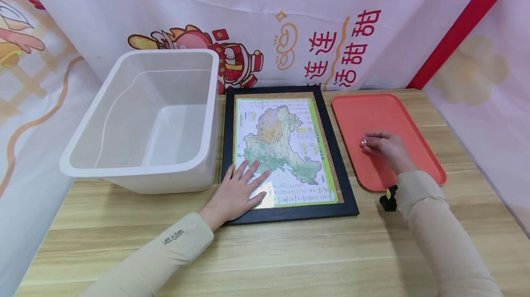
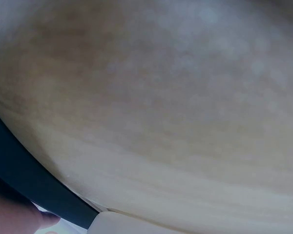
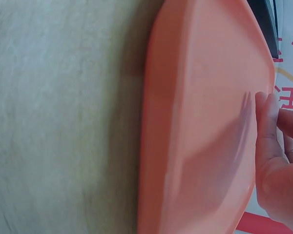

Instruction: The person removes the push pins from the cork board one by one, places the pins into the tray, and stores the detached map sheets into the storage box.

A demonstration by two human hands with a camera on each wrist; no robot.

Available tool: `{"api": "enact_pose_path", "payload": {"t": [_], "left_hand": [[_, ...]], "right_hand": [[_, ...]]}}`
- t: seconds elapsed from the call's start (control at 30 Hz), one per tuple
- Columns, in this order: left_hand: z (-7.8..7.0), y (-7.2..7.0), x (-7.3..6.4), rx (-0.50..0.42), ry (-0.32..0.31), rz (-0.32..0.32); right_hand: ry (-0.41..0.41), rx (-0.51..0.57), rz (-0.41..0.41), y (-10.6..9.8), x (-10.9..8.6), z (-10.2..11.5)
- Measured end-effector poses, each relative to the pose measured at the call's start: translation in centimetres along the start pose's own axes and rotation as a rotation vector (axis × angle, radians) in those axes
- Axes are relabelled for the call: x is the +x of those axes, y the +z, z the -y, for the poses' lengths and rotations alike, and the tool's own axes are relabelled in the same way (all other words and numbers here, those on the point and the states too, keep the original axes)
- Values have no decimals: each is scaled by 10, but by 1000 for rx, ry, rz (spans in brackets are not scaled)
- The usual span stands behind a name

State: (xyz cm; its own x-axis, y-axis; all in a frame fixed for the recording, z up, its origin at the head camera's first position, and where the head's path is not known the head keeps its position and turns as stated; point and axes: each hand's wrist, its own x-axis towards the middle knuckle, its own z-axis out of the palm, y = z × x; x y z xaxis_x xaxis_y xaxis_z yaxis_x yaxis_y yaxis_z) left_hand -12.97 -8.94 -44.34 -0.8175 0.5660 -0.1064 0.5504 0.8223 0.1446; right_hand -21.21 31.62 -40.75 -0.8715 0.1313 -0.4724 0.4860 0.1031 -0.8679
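Observation:
A black picture frame (image 1: 348, 191) lies on the wooden table with a printed map (image 1: 285, 145) inside it. Spread over the map's near left corner, the left hand (image 1: 236, 196) rests with straight fingers. The right hand (image 1: 387, 150) is over the red-orange tray (image 1: 397, 122) and pinches a small shiny silver piece (image 1: 364, 141) between thumb and fingertips; its exact kind is too small to tell. In the right wrist view the fingers cast a shadow on the tray. The left wrist view shows mostly blurred table, with the frame's dark edge (image 2: 29, 161) at lower left.
A deep white plastic bin (image 1: 198, 168) stands left of the picture frame. Behind the table hangs a white printed cloth (image 1: 256, 12) with red lettering. A small black object (image 1: 388, 201) shows beside the right wrist, near the tray's front edge.

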Motion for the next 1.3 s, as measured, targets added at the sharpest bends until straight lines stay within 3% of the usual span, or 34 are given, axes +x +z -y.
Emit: {"api": "enact_pose_path", "payload": {"t": [0.63, 1.3], "left_hand": [[0, 0, 1, 5, -7, 11], [-1, -2, 0, 0, -9, 18]], "right_hand": [[61, 60, -4, -5, -4, 5], [-4, -61, -47, -8, -3, 1]]}}
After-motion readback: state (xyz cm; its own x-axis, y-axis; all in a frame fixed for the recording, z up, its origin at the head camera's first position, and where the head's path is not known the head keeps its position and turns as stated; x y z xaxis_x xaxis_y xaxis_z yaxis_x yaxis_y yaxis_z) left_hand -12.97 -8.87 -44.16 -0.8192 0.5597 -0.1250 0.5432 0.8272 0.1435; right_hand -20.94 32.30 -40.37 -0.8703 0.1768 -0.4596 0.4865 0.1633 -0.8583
